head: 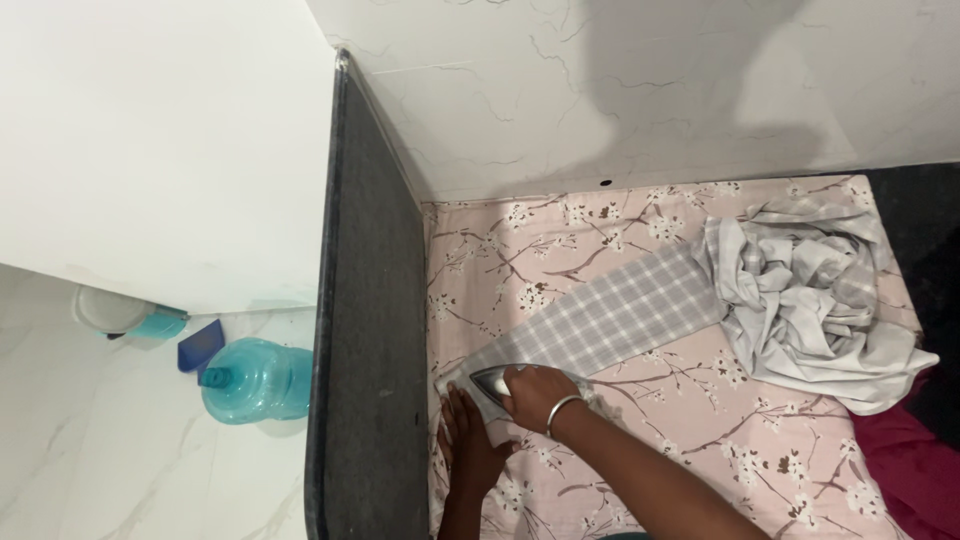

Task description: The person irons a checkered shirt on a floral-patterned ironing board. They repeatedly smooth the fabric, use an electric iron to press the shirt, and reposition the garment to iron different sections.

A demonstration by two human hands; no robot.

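A grey checked shirt lies on a pink floral sheet [700, 440]; one sleeve [610, 320] is stretched flat toward the left, and the rest of the shirt [810, 300] is bunched at the right. My right hand [535, 395], with a silver bangle on the wrist, grips a metal clothes iron [488, 382] resting on the sleeve's cuff end. My left hand [468, 440] lies flat on the sheet beside the cuff, fingers spread, pressing the fabric near the iron.
A dark stone slab edge [365, 330] borders the sheet on the left, a marbled wall [650, 90] behind. Below left on the floor stand a blue water jug [255, 380] and a blue box [200, 345]. Dark red cloth [910, 470] lies at right.
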